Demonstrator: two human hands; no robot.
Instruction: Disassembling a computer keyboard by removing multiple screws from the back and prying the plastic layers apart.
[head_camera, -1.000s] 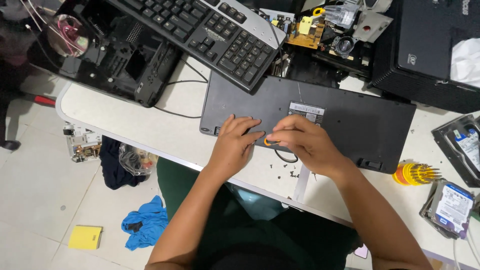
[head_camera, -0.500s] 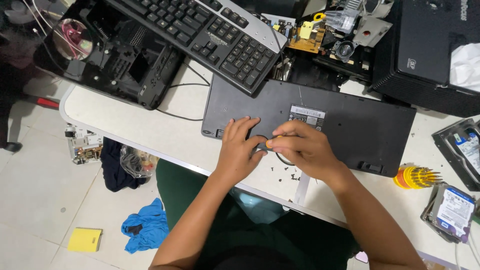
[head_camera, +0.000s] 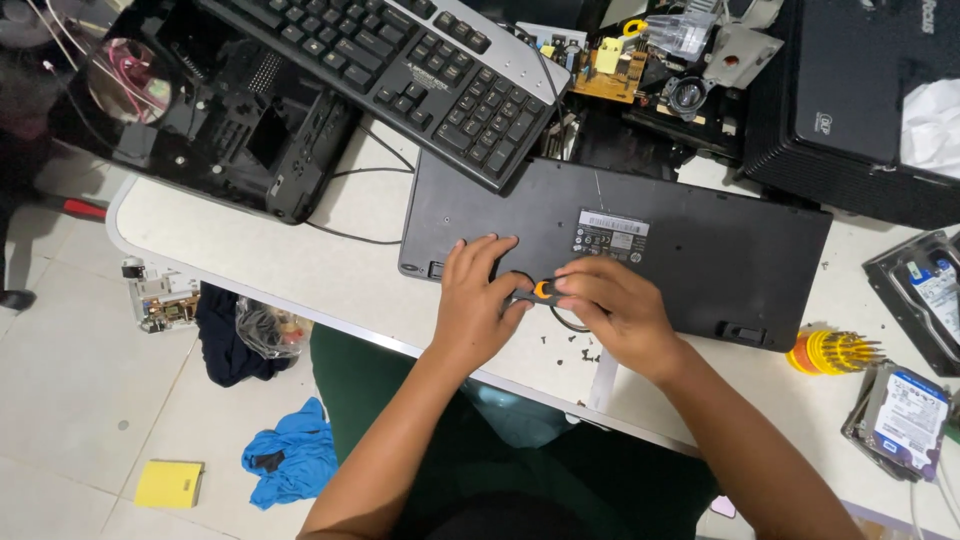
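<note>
A black keyboard (head_camera: 700, 250) lies face down on the white table (head_camera: 240, 240), its flat underside and a label sticker up. My left hand (head_camera: 478, 300) rests on its near edge, fingers spread on the plastic. My right hand (head_camera: 615, 310) is closed on a small screwdriver with an orange and black handle (head_camera: 540, 291), held between the two hands at the keyboard's near edge. A thin black cable loop (head_camera: 565, 322) lies under my right hand. Tiny dark screws (head_camera: 585, 352) are scattered on the table just in front.
A second keyboard (head_camera: 420, 70) lies keys up across an opened black computer case (head_camera: 200, 120). Circuit boards (head_camera: 620, 70) and a black box (head_camera: 860, 110) sit at the back. A yellow bit holder (head_camera: 830, 352) and hard drives (head_camera: 905, 420) lie right. Rags litter the floor.
The view shifted slightly. My hands stay at the keyboard's near edge; the right hand has turned a little and the orange screwdriver handle now shows between the hands.
</note>
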